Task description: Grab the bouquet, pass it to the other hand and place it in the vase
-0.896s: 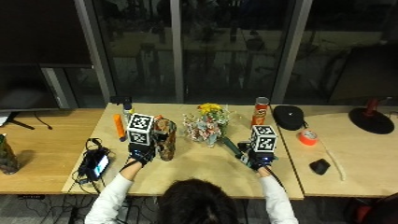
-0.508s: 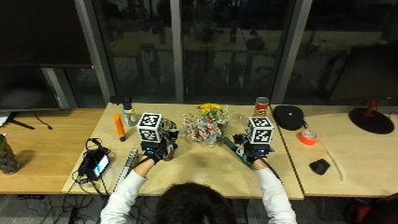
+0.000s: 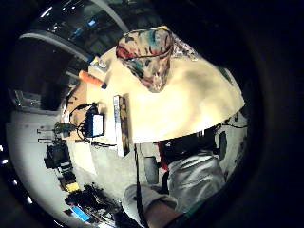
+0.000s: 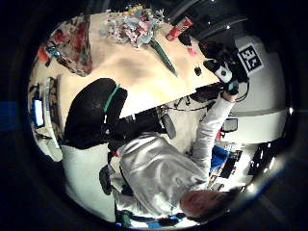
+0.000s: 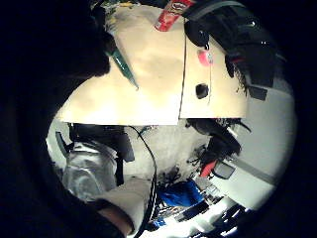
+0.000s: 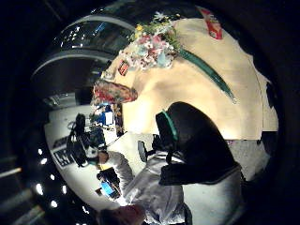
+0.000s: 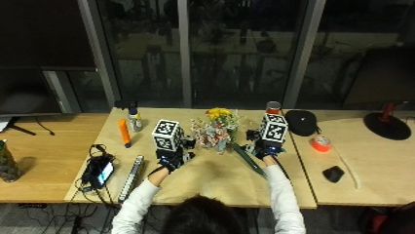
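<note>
Bouquet [image 7: 217, 130] on table [image 7: 214, 180] — between both hands, ungripped

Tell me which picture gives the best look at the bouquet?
The right thumb side palm view: the bouquet lies whole on the table, blossoms and green stems unobstructed. The left thumb side palm view shows it smaller, the outside view partly behind the gloves, the right little finger side view only stems, the left little finger side view none.

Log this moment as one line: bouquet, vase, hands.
bouquet: lying on table, not held | vase: empty, by left hand | right hand: near stem, nothing held
</note>
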